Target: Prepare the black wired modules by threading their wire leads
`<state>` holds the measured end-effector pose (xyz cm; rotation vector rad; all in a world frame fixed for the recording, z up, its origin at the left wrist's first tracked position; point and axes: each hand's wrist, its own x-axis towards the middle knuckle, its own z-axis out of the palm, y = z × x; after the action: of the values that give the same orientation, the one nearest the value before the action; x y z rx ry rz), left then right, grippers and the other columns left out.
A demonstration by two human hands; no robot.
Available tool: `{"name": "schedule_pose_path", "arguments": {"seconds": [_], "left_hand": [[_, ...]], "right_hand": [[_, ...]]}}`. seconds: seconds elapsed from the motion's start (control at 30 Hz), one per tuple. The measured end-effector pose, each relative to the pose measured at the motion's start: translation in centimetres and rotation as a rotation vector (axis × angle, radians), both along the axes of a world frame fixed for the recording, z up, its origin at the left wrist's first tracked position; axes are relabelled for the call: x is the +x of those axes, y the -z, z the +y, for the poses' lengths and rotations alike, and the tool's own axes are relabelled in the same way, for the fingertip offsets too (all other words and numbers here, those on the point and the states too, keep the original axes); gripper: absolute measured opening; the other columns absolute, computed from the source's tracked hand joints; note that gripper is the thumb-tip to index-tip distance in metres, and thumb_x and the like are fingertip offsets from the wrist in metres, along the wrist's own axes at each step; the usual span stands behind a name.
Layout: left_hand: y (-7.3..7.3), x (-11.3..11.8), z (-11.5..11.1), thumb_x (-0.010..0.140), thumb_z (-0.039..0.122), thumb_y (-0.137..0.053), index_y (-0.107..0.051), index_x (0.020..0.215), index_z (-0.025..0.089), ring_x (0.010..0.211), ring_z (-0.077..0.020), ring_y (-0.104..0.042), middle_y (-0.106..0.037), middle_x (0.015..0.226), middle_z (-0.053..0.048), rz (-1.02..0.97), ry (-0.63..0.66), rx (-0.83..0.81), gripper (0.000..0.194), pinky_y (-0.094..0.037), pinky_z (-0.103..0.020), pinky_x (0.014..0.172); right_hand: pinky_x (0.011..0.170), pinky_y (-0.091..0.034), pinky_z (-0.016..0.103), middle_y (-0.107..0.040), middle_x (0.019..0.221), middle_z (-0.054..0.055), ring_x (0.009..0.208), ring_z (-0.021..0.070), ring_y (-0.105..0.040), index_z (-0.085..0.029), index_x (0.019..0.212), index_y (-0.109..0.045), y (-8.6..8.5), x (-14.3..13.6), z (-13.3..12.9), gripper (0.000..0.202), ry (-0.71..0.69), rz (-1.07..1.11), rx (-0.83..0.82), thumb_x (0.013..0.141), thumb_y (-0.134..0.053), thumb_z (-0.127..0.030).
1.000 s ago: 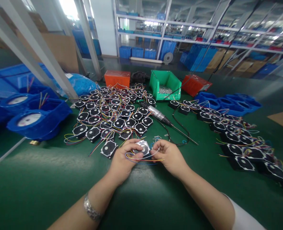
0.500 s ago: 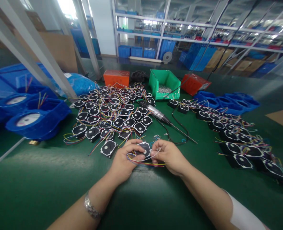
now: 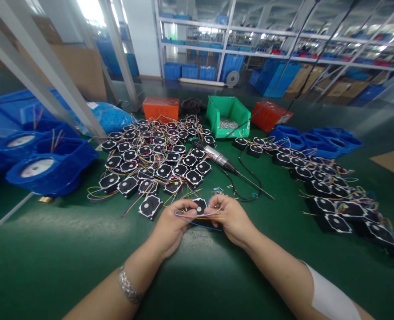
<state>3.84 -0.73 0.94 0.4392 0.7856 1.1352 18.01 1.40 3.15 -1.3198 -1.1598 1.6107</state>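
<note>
Between my two hands is a small square black box with white edging and a round pale spot on top, its module face [image 3: 200,206] turned up toward me. My left hand [image 3: 175,220] is closed on its left side and on the coloured wires [image 3: 200,216] bunched along its near edge. At the right side, my right hand [image 3: 228,218] pinches the wires with thumb and fingers. One blue wire hangs loose below the others. Another such module [image 3: 150,206] lies on the green table just left of my left hand.
Many similar wired modules [image 3: 157,146] are heaped beyond my hands, and more stand in rows at the right [image 3: 323,186]. An electric screwdriver [image 3: 219,159] lies past my hands near loose screws [image 3: 217,191]. Behind are a green bin [image 3: 228,129] and blue meter housings [image 3: 53,166].
My right hand has shifted slightly left and closer over the module. The wires are gathered more tightly along its near edge, and the blue one has separated downward.
</note>
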Motion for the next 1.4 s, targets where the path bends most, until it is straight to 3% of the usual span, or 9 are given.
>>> {"name": "schedule_pose_path", "arguments": {"seconds": [0.17,0.5,0.57,0.7,0.9,1.0,1.2,1.27,1.4], "left_hand": [[0.5,-0.2,0.2,0.056,0.023,-0.073,-0.059,0.072,0.013,0.065,-0.0109,-0.056,-0.060,0.066,-0.001,-0.039,-0.007,-0.004,0.023,-0.043,-0.024,0.067],[0.4,-0.2,0.0,0.059,0.023,-0.071,-0.059,0.074,0.014,0.066,-0.0101,-0.056,-0.061,0.067,0.000,-0.012,-0.003,0.027,0.021,-0.042,-0.022,0.067],[0.3,-0.2,0.0,0.058,0.023,-0.071,-0.059,0.073,0.014,0.066,-0.0101,-0.056,-0.061,0.067,0.000,0.000,-0.009,0.029,0.021,-0.042,-0.022,0.067],[0.3,-0.2,-0.1,0.058,0.022,-0.071,-0.059,0.074,0.013,0.068,-0.0109,-0.057,-0.061,0.069,-0.001,0.000,-0.013,0.028,0.022,-0.042,-0.022,0.067],[0.4,-0.3,-0.1,0.061,0.020,-0.069,-0.059,0.073,0.013,0.065,-0.0094,-0.055,-0.060,0.068,0.000,-0.114,-0.008,0.002,0.017,-0.044,-0.022,0.065],[0.4,-0.3,0.0,0.063,0.020,-0.068,-0.059,0.074,0.014,0.067,-0.0108,-0.056,-0.060,0.070,-0.001,-0.146,-0.001,-0.001,0.016,-0.046,-0.026,0.067],[0.1,-0.5,0.1,0.065,0.019,-0.065,-0.057,0.077,0.015,0.073,-0.0146,-0.057,-0.060,0.075,-0.002,-0.157,0.021,0.008,0.015,-0.045,-0.030,0.072],[0.0,-0.6,0.0,0.065,0.015,-0.064,-0.055,0.087,0.017,0.073,-0.0134,-0.057,-0.059,0.078,-0.001,-0.134,0.044,0.005,0.023,-0.045,-0.028,0.071],[-0.1,-0.7,-0.3,0.064,0.010,-0.063,-0.050,0.098,0.020,0.072,-0.0116,-0.056,-0.058,0.083,-0.001,-0.107,0.106,0.042,0.038,-0.043,-0.025,0.069]], "right_hand": [[0.039,-0.032,0.016,-0.045,0.049,-0.004,0.041,0.0059,-0.039,-0.012,0.063,-0.047,-0.3,0.3,0.3,0.034,-0.042,0.011,0.045,0.057,-0.071,-0.036],[0.046,-0.035,0.020,-0.045,0.052,-0.004,0.046,0.0098,-0.044,-0.015,0.066,-0.043,-0.9,0.8,0.5,0.020,-0.198,-0.347,0.218,0.069,-0.050,-0.034],[0.047,-0.034,0.021,-0.045,0.052,-0.003,0.047,0.0103,-0.044,-0.015,0.065,-0.044,-1.2,0.9,0.5,0.016,-0.228,-0.443,0.299,0.071,-0.048,-0.029],[0.054,-0.033,0.022,-0.049,0.059,0.000,0.056,0.0115,-0.045,-0.015,0.061,-0.049,-1.5,0.9,0.1,0.012,-0.205,-0.620,0.614,0.072,-0.050,-0.020],[0.059,-0.037,0.025,-0.052,0.068,0.003,0.065,0.0137,-0.048,-0.016,0.070,-0.056,-1.1,0.4,-1.0,0.012,-0.132,-0.557,0.834,0.079,-0.051,-0.021],[0.061,-0.038,0.026,-0.053,0.069,0.003,0.066,0.0145,-0.049,-0.016,0.071,-0.058,-0.9,0.1,-1.1,0.010,-0.071,-0.512,0.775,0.077,-0.053,-0.022],[0.050,-0.037,0.022,-0.051,0.056,0.000,0.050,0.0109,-0.046,-0.014,0.071,-0.057,-0.7,0.4,-0.1,0.019,0.062,0.046,0.197,0.070,-0.063,-0.033],[0.051,-0.037,0.022,-0.051,0.055,0.000,0.050,0.0103,-0.045,-0.014,0.071,-0.058,-0.6,0.7,0.3,0.022,0.092,0.086,0.168,0.067,-0.067,-0.033],[0.051,-0.035,0.021,-0.051,0.059,0.000,0.053,0.0096,-0.044,-0.013,0.066,-0.062,-0.5,1.1,0.8,0.019,0.057,-0.064,0.259,0.066,-0.067,-0.032]]}}
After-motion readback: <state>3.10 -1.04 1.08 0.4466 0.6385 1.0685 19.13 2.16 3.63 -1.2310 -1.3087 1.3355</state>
